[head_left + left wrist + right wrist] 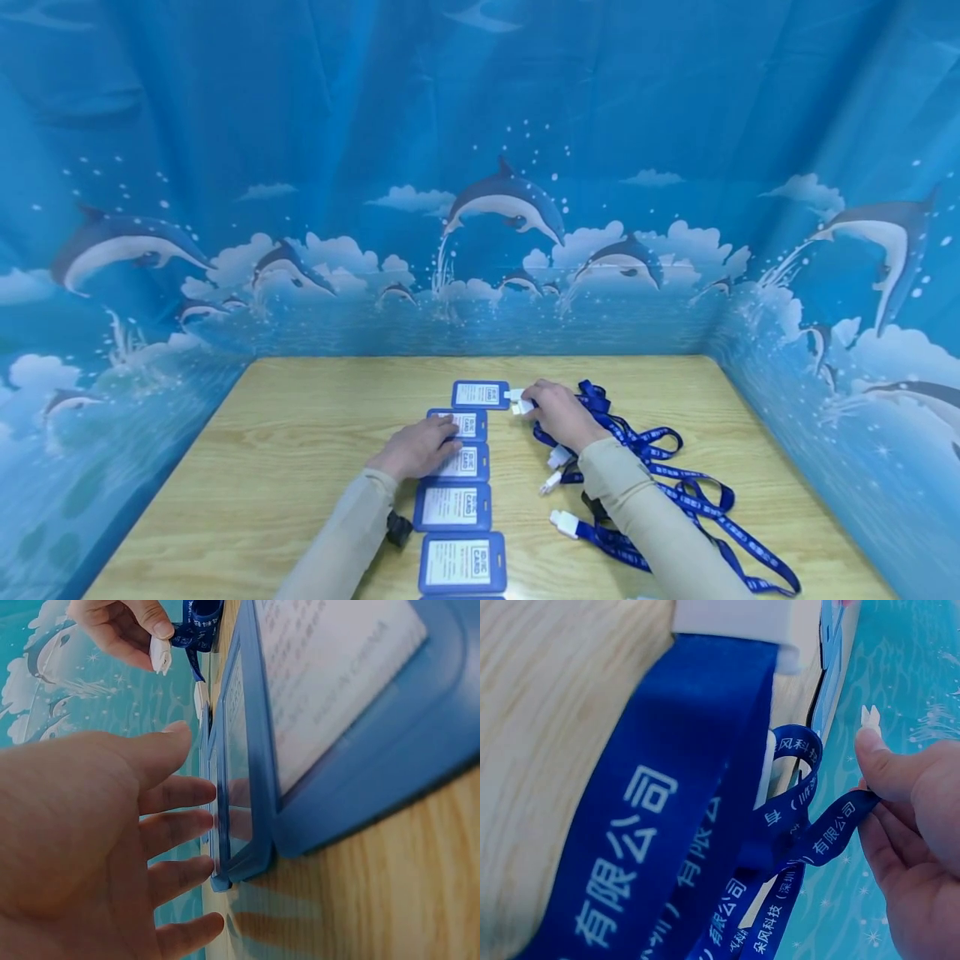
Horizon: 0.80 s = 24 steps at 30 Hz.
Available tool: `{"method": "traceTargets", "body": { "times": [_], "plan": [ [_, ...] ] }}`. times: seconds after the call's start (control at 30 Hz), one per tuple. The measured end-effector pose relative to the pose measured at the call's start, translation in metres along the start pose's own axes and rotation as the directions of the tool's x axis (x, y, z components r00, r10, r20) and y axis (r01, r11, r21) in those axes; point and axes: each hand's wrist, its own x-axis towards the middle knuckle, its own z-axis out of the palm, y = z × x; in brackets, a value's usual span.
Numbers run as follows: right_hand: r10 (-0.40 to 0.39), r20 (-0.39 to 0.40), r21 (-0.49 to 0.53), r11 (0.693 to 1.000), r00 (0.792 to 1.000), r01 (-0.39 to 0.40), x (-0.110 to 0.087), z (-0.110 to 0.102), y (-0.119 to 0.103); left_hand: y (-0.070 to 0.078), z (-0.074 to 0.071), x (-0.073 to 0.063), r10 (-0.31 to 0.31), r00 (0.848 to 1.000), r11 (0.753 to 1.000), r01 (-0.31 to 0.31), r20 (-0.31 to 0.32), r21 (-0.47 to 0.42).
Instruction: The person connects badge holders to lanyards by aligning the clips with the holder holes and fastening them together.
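Observation:
Blue ID card holders with white cards lie in a column on the wooden table. My left hand (420, 447) is over the second (482, 436) and third holders (483, 472) from the back, fingers extended and loosely spread; whether they touch is unclear. Between thumb and fingers, my right hand (562, 414) pinches the white clip end of a blue lanyard (836, 832), right of the farthest card holder (456, 394). At that holder's slot end lies another white clip (513, 394); I cannot tell whether it is hooked in.
Several blue lanyards (693, 497) with white printing lie tangled on the right, their white clips (564, 523) pointing left. Two nearer card holders (486, 507) continue the column, with another cut off at the bottom edge. A dolphin-print curtain (360, 325) surrounds the table (300, 425).

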Motion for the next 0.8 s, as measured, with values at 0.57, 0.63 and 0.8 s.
{"method": "traceTargets", "body": {
  "times": [0.57,0.63,0.8],
  "plan": [
    [0.036,0.054,-0.04,0.999,0.998,-0.034,0.0038,0.0042,-0.0001,0.003,0.0034,0.0019,-0.055,0.998,0.998,0.054,0.027,0.027],
    [0.037,0.054,-0.04,0.999,0.998,-0.035,0.0041,0.0053,0.0003,0.0039,0.003,0.0019,-0.055,0.998,0.998,0.054,0.028,0.029],
    [0.018,0.06,-0.034,0.999,0.998,-0.016,0.0049,0.0082,0.0012,0.0049,0.0028,0.0019,-0.035,0.999,0.999,0.034,0.026,0.041]
  ]
}}
